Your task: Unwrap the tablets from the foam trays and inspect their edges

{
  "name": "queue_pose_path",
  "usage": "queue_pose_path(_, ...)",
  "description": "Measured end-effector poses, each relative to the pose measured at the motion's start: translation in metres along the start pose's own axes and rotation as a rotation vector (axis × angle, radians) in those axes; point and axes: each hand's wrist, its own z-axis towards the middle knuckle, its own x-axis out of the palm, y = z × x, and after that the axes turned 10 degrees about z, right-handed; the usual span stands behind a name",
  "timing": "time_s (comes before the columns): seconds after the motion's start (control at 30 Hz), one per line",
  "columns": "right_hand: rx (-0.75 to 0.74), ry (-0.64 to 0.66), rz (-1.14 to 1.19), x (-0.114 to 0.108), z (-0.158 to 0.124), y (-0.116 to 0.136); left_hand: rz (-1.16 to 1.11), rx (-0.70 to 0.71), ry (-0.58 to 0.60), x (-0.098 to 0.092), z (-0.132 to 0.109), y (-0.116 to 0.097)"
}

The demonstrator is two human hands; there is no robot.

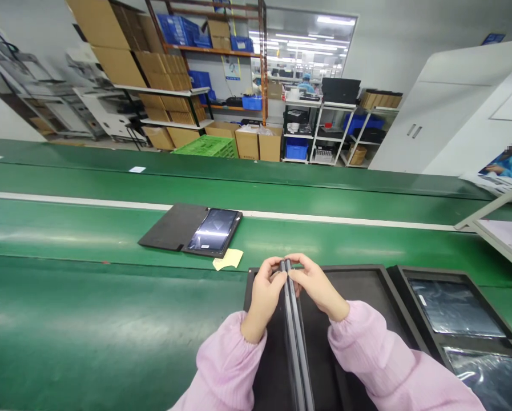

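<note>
While the green bench point(88, 319) fills most of your view, the black tray point(369, 269) lies just before you. Over it stand two slim dark panels point(297, 342), on edge and face to face, their long axis pointing straight away from you. Your left hand point(264, 294) and right hand point(318, 288) flank the far end equally, fingers pinching its top edges.

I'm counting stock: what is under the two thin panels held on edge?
A black tray lies beneath the thin panels, which the left hand and right hand pinch. Its visible floor looks bare; the part behind hands and sleeves is hidden.
</note>
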Motion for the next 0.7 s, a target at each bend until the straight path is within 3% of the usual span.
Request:
queue_pose_path(0.37,0.034,-0.006,0.002,0.0,-0.004,0.002,0.001,-0.055,0.065,-0.003,-0.002,-0.009)
queue_pose_path(0.53,0.056,0.097,0.019,-0.007,-0.011,0.003,-0.041,0.015,0.165,-0.007,-0.006,-0.006)
queue_pose_path(0.7,0.051,0.122,0.013,-0.011,-0.013,0.004,-0.063,0.025,0.179,-0.009,-0.007,0.0)
